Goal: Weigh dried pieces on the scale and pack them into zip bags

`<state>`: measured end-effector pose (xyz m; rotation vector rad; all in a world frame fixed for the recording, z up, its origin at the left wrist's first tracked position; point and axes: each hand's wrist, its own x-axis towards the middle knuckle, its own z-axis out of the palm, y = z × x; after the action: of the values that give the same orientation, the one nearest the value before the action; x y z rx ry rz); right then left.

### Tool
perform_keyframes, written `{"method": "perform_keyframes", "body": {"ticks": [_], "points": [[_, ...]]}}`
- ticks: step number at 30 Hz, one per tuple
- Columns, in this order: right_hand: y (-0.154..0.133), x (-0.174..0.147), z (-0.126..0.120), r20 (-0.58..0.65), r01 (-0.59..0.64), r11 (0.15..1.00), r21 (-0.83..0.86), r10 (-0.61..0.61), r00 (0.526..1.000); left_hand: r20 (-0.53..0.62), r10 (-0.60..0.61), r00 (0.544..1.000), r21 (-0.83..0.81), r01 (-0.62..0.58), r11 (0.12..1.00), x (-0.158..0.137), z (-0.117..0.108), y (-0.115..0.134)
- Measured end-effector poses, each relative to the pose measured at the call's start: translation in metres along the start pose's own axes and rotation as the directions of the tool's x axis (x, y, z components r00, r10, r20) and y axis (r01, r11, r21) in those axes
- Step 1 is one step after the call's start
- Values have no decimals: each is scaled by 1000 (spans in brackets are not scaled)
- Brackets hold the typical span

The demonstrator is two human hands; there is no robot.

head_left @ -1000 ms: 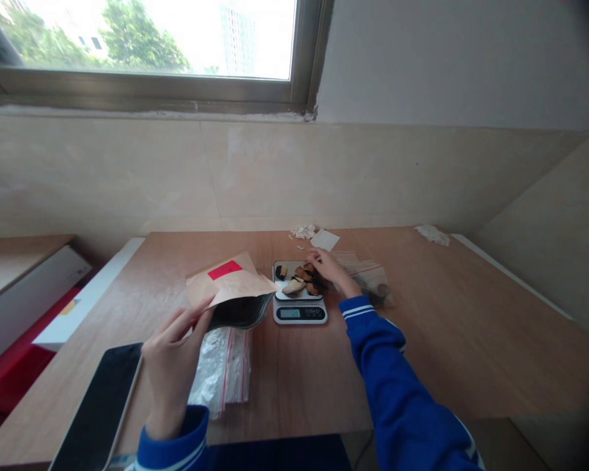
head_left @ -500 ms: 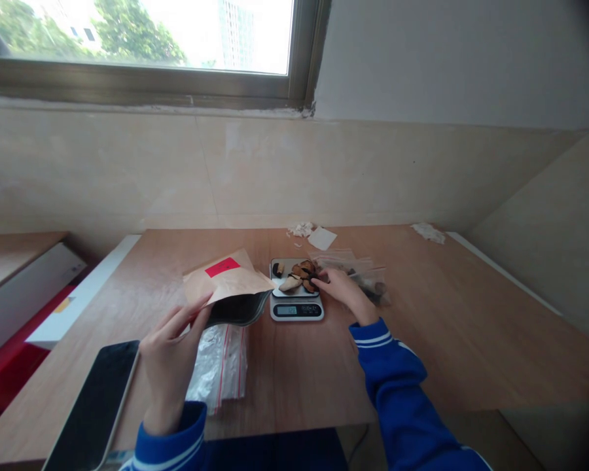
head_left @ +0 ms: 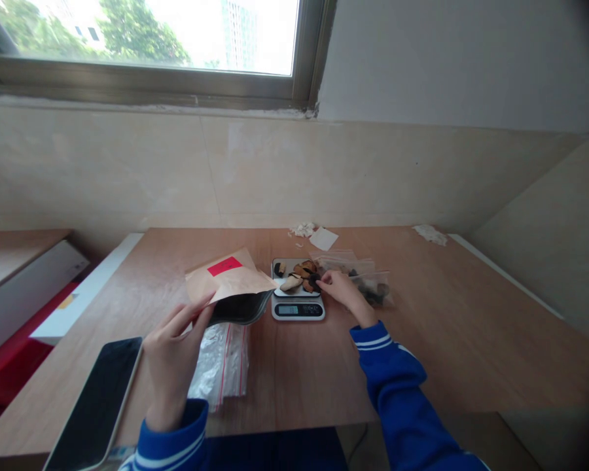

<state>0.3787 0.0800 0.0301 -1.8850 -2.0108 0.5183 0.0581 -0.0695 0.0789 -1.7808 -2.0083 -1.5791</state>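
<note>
My left hand [head_left: 179, 340] is closed on the edge of a brown paper pouch [head_left: 243, 278] with a red label, held tilted with its dark open mouth toward the scale. On the pan of a white kitchen scale [head_left: 298, 310] lie several dried slices [head_left: 291, 282], brown, pale and dark-edged, perhaps dried mushroom. My right hand [head_left: 342, 291] is at the pan's right edge, thumb and fingers pinched on a dark dried slice [head_left: 315, 281]. The scale's display is lit, but its digits are too small to read.
Clear zip bags [head_left: 220, 366] lie below the pouch. Filled zip bags [head_left: 373, 284] sit right of the scale. A phone [head_left: 98, 399] rests at the left. White scraps [head_left: 303, 229] and a paper square [head_left: 324, 239] lie behind the scale, with crumpled tissue [head_left: 429, 234] far right.
My right hand has shifted only slightly at the pan's edge, over the dark slice. The pouch and my left hand hold nearly the same pose.
</note>
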Motion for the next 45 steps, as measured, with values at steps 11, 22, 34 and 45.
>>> {"method": "perform_keyframes", "body": {"ticks": [11, 22, 34, 45], "points": [[-10, -3, 1, -40, 53, 996, 74, -50, 998, 7, 9, 1000, -28, -9, 1000, 0, -2, 0], [11, -7, -9, -127, -29, 999, -12, 28, 991, 21, 4, 1000, -29, -4, 1000, 0, -1, 1], [-10, -10, -12, -43, 94, 966, 242, -86, 995, 34, -18, 999, -26, 19, 999, -1, -1, -1], [-22, -16, -16, 20, -38, 589, 807, 37, 999, 28, -10, 1000, -45, 11, 999, 0, -2, 1]]}}
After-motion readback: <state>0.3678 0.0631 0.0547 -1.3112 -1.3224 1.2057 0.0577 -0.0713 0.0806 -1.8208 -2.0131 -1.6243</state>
